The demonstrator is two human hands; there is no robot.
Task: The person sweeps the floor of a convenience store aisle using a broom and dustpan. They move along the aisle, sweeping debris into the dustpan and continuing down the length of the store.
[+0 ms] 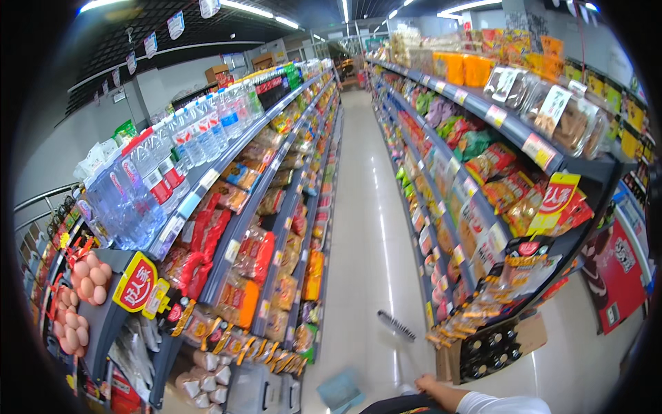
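Note:
My right hand (428,384) is at the bottom of the view, with a white sleeve behind it, and its fingers close around the pale handle of a broom. The broom head (396,325), with dark bristles, reaches ahead over the aisle floor. To its lower left, a translucent blue dustpan (340,390) is low over the tiles; whether it touches them I cannot tell. My left hand is out of view. Part of my dark clothing shows at the bottom edge.
A glossy tiled aisle (357,217) runs between grey shelf units of packaged food. Bottled water (199,129) tops the left unit, with bagged eggs (92,277) at its end. A carton of dark bottles (489,354) stands on the floor by the right unit's end.

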